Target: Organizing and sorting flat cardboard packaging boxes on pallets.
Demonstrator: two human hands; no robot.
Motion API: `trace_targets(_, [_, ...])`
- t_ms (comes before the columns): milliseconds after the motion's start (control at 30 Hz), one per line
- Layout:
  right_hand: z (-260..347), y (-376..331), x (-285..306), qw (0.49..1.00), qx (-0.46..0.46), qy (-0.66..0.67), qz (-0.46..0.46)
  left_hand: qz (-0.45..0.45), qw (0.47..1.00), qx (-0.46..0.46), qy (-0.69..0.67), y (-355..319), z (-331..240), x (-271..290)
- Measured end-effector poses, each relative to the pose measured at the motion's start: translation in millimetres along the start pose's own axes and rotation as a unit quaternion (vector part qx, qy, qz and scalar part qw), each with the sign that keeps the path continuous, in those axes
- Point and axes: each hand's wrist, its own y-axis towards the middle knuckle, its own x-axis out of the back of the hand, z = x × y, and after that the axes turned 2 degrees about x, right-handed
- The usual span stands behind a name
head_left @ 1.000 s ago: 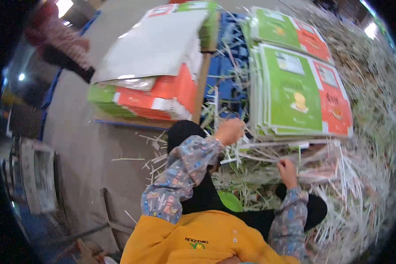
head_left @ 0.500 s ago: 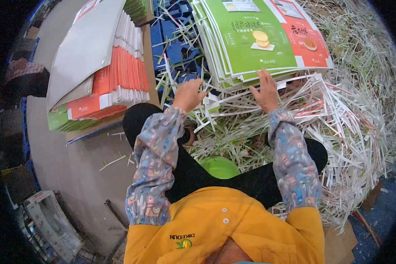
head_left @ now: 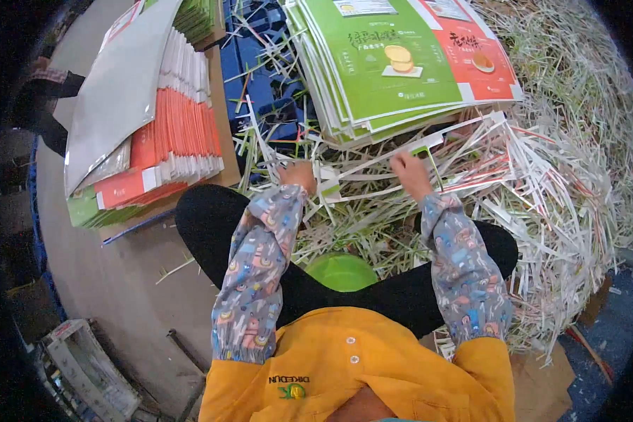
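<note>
Around the blue pallet we see a smooth grey floor, running past its left edge and spreading below its near left corner. Well out from that corner we have a pale, box-shaped frame, with a dark metal bar near it. A blue strip edges the floor farther left; the dark shapes beyond may be shelving. Out past the pallet's near right side, blue flooring meets brown cardboard. Our light is soft.
</note>
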Motion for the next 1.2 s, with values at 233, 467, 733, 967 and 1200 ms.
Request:
trace_targets(233, [64.4, 53.2, 22.2, 0.788, -0.188, 0.582, -0.073, -0.230, 0.862, -0.182, -0.414, 7.8, -24.5, 71.8])
trace_targets(467, [82.5, 60.7, 4.0, 0.735, -0.219, 0.624, -0.150, 0.009, 0.780, -0.160, -0.604, 22.2, -52.7, 89.9])
trace_targets(733, [85.0, 84.8, -3.9, 0.652, -0.283, 0.688, -0.150, -0.056, 0.681, -0.105, -0.722, 42.2, -75.0, 70.6])
trace_targets(967, [71.4, 97.4, 25.2, 0.689, -0.251, 0.664, -0.146, -0.037, 0.708, -0.094, -0.699, 21.7, -71.4, 83.5])
trace_targets(1200, [45.3, 81.2, 27.4, 0.750, -0.283, 0.571, -0.178, 0.029, 0.673, -0.107, -0.731, 19.1, -72.6, 80.1])
